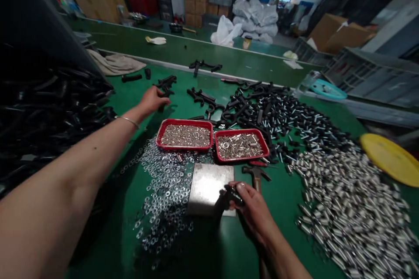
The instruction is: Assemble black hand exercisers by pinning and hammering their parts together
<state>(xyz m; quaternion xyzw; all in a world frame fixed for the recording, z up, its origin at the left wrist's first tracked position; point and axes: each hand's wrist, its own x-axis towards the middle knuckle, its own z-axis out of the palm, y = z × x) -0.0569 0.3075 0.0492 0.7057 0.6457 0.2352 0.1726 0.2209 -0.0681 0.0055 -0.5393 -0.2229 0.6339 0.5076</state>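
My left hand (155,100) is stretched out to the back left, its fingers closed at a black plastic part (167,82) on the green table. Over the right side of a square metal plate (206,185), my right hand (250,200) grips a dark part (229,195) between thumb and fingers. Two red trays stand behind the plate: the left tray (185,148) holds tiny metal pieces, the right tray (244,159) small pins and a ring. A hammer (257,174) lies beside my right hand, partly hidden by it.
Loose nuts (163,196) spread left of the plate. Metal cylinders (353,209) and black-headed bolts (294,117) cover the right side. Black parts (49,100) fill a container at the left. A cloth (118,63), a yellow lid (393,159) and a grey crate (376,78) lie farther out.
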